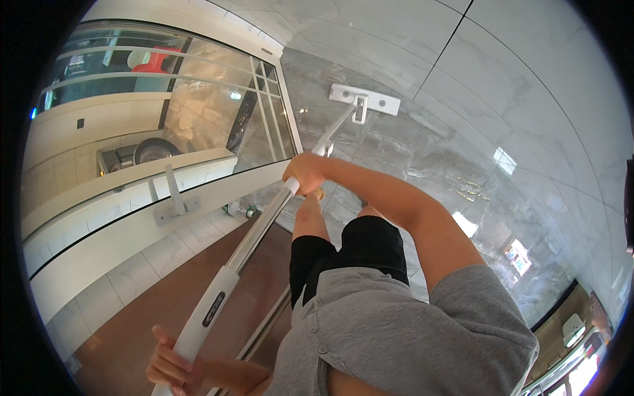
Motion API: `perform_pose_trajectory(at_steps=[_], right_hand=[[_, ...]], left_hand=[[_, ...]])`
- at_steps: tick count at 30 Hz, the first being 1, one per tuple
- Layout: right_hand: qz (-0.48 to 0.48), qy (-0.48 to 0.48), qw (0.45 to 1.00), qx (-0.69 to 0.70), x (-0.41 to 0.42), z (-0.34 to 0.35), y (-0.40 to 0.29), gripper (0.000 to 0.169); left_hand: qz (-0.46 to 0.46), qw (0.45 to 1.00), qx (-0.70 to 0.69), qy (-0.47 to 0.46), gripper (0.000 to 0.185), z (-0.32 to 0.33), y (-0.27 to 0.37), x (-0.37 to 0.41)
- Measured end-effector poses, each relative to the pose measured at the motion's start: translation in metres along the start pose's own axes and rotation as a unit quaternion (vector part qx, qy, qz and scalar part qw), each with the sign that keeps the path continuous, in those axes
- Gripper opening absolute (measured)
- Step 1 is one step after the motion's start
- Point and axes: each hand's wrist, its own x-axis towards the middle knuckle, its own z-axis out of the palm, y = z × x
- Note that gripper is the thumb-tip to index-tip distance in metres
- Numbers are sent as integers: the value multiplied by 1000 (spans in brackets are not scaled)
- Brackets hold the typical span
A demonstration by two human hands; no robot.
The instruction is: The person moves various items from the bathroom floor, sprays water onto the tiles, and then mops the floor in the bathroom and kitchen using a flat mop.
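A flat mop has its white rectangular head on the grey marbled floor. My right hand is closed round the upper part of its pole, my forearm reaching across from the right. The pole slants down to the lower left, where it meets a thick white plastic handle. Around the lower part of that handle, my left hand holds loosely, one finger sticking out. No cloth can be made out on the top of the mop head.
A white-framed glass door or window with a lever handle stands at the left; a wok shows through it. A clear plastic bottle lies near its base. A brown surface and a metal track are below. Large tiles line the right.
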Motion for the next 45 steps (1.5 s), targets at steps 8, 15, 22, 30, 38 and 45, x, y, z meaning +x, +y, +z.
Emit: perform_pose_trajectory(at_steps=[8, 15, 22, 30, 38, 45], right_hand=[[14, 59, 997, -43, 11, -7, -34, 19], [-6, 154, 984, -88, 51, -35, 26, 18], [-10, 139, 987, -85, 64, -28, 17, 21], [-18, 135, 990, -40, 50, 7, 21, 25], [47, 128, 991, -9, 12, 26, -44, 25], [50, 118, 991, 42, -57, 79, -138, 26]], left_hand=[[25, 996, -69, -44, 27, -39, 34, 12], [-22, 997, 29, -66, 26, -34, -20, 24], [-6, 995, 59, -82, 24, -35, -24, 19], [12, 984, 80, -155, 22, -35, -18, -1], [80, 974, 87, -191, 20, -53, 32, 3], [137, 977, -64, -148, 21, -97, 103, 27]])
